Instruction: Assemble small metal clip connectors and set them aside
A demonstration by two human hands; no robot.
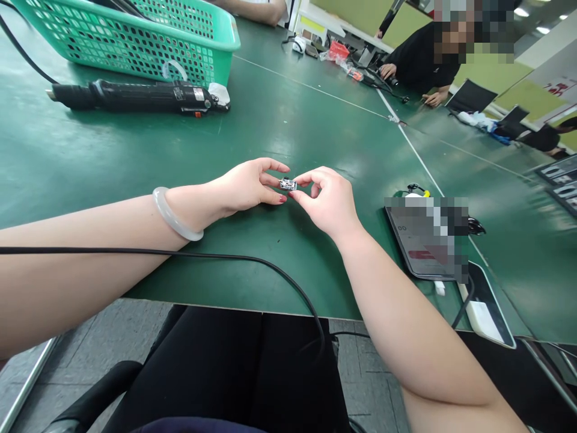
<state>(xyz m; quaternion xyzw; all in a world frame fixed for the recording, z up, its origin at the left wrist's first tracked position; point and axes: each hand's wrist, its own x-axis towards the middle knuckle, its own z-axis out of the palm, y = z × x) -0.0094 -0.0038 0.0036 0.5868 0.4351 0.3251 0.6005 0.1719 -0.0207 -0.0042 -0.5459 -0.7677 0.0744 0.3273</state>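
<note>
Both my hands meet over the green table (135, 150), pinching a small black-and-white rectangular part (287, 184) between them. My left hand (246, 187) grips its left end with thumb and fingers; a pale bangle (174, 216) sits on that wrist. My right hand (327, 198) holds the right end, fingers curled in a pinch. The part hovers just above the tabletop.
A black electric screwdriver (135, 96) lies at the back left beside a green mesh basket (135, 36). A black cable (225, 258) crosses my left forearm. A phone (424, 246) lies to the right. Another person (419, 60) sits at the far right.
</note>
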